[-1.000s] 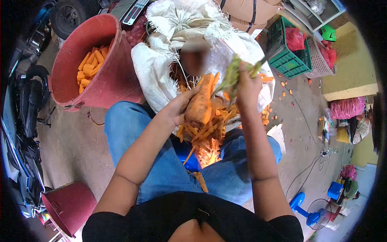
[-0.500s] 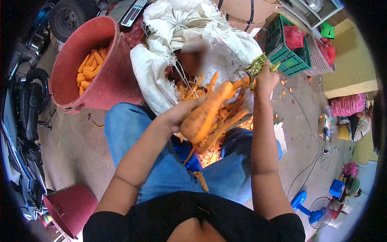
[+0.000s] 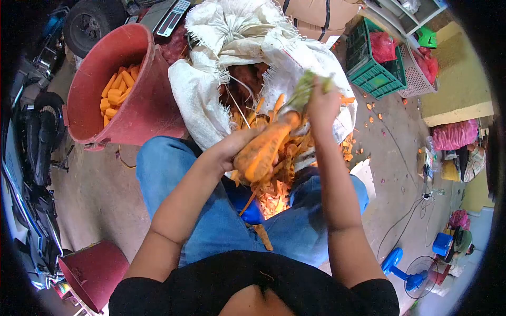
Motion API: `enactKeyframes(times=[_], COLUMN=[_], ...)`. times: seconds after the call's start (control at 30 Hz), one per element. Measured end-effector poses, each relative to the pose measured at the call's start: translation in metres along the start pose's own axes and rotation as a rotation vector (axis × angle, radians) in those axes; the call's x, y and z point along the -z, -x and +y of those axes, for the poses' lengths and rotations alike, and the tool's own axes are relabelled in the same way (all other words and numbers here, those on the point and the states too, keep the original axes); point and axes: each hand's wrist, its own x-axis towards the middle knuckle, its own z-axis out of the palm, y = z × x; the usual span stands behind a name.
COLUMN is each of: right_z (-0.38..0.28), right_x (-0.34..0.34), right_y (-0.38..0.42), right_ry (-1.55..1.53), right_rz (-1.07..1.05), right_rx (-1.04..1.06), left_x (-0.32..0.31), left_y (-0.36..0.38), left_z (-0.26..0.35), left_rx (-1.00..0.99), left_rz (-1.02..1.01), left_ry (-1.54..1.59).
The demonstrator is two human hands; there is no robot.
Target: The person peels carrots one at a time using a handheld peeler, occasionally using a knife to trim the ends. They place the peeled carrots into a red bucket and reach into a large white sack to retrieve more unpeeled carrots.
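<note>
My left hand (image 3: 232,146) is closed around the thick end of a large carrot (image 3: 262,152), which tilts up and to the right. Its surface is part bright orange, part brown and unpeeled. In my right hand (image 3: 323,109) is a green peeler (image 3: 304,94), smeared by motion, just above the carrot's narrow end. Beneath the carrot, long orange peelings (image 3: 287,168) hang and lie in a heap between my knees. A white woven sack (image 3: 197,100) stands open in front of me, with dark reddish contents and carrot strips at its mouth.
To the left stands a red tub (image 3: 153,100) with peeled carrots (image 3: 118,89) inside. A second red bucket (image 3: 97,274) is at lower left, beside a motorbike (image 3: 34,210). Green crate (image 3: 377,73) at upper right, blue fan (image 3: 408,274) and cables (image 3: 406,221) at right.
My right hand has moved left with the peeler, from beyond the carrot's tip to close above it. The carrot has turned slightly in my left hand, showing more of its brown side.
</note>
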Motion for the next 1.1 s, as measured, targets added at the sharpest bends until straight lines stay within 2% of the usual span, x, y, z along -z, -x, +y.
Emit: enactKeyframes(times=[0.03,0.1,0.13,0.2,0.23,0.3,0.37,0.4,0.43,0.47,0.6,0.67,0.73,0.77,0.8,0.83,0.9,1.0,1.1], right_z=[0.02,0.023,0.024,0.028,0.016,-0.012,-0.025,-0.031,-0.037,-0.04,-0.036,-0.028,-0.002,0.006,0.024,0.031,0.028,0.02,-0.002], right_x=[0.003,0.017,0.016,0.015,0.011,0.005,-0.003,-0.006,-0.009,-0.011,-0.011,-0.006,0.004,0.011,0.015,0.019,0.026,0.02,0.014], right_y=[-0.018,-0.029,-0.029,-0.03,-0.021,0.004,0.029,0.041,0.051,0.055,0.05,0.032,-0.005,-0.018,-0.03,-0.038,-0.039,-0.029,-0.013], right_ry=[0.042,0.03,0.029,-0.35,-0.328,-0.412,-0.407,-0.407,-0.378,-0.348,-0.17,-0.038,-0.039,0.025,0.129,-0.015,-0.364,-0.319,-0.365], right_rz=[0.104,0.276,0.276,0.158,0.119,-0.065,-0.27,-0.268,-0.27,-0.271,-0.218,-0.1,0.048,0.209,0.342,0.355,0.302,0.212,0.087], right_rx=[-0.037,-0.096,-0.097,-0.342,-0.342,-0.423,-0.296,-0.297,-0.113,0.072,0.119,0.142,-0.018,-0.027,0.071,0.001,-0.128,-0.054,-0.116], left_x=[-0.004,-0.008,-0.006,0.003,0.005,0.007,0.009,0.012,0.014,0.013,-0.006,-0.009,-0.012,-0.014,-0.018,-0.016,-0.012,0.007,0.008], left_y=[0.006,0.008,0.011,0.004,0.0,-0.005,-0.006,-0.006,-0.008,-0.012,0.002,0.007,0.01,0.013,0.016,0.016,0.015,0.005,0.002], left_z=[-0.001,-0.002,0.0,0.0,0.002,0.005,0.005,0.005,0.004,0.001,0.004,0.009,0.0,-0.005,-0.008,-0.007,-0.004,0.003,0.003], left_rx=[0.075,-0.001,0.027,0.013,0.008,-0.059,-0.057,-0.078,-0.1,-0.153,-0.197,-0.049,-0.077,-0.103,-0.132,-0.13,-0.051,-0.026,-0.012], left_rz=[0.07,0.137,-0.015,-0.309,-0.312,-0.182,-0.117,-0.116,-0.117,0.089,0.223,0.161,0.125,0.091,0.017,0.018,-0.096,-0.154,-0.162], left_ry=[-0.073,-0.157,-0.019,0.249,0.251,0.292,0.298,0.313,0.328,0.282,0.126,-0.165,-0.22,-0.274,-0.295,-0.298,-0.042,0.13,0.194])
